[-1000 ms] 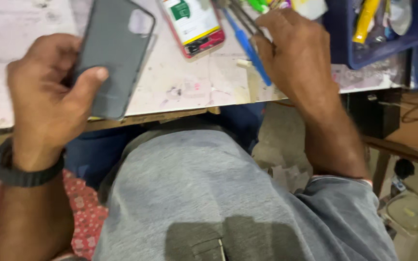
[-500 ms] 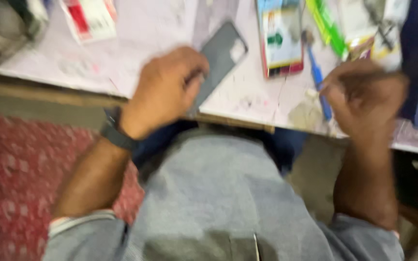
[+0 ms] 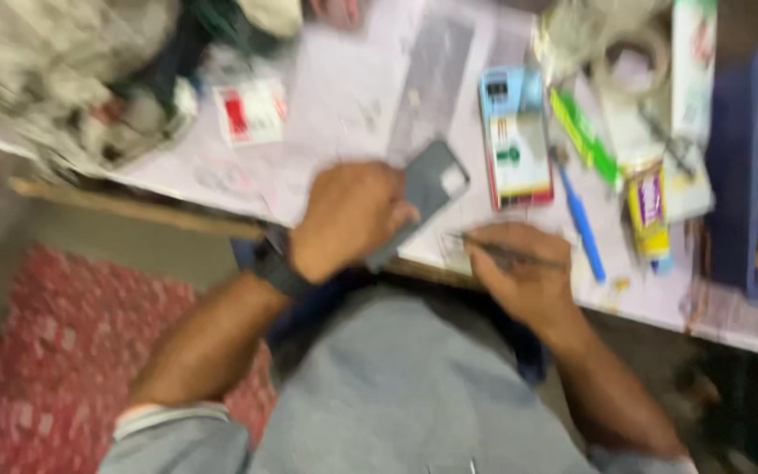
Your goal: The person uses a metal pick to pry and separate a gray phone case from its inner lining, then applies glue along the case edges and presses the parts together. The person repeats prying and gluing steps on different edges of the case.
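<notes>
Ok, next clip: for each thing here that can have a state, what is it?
Left hand: closed in a grip on the grey phone case.
Grey phone case: held tilted over the table edge, empty, camera cut-out showing.
Right hand: closed on a thin dark tool.
Thin dark tool: held near level; blurred.
Blue pen: lying flat on the table.

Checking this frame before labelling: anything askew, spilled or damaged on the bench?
Nothing clearly damaged or spilled, though the frame is blurred. The grey phone case in the left hand juts over the table edge; the right hand holds a thin tool.
</notes>
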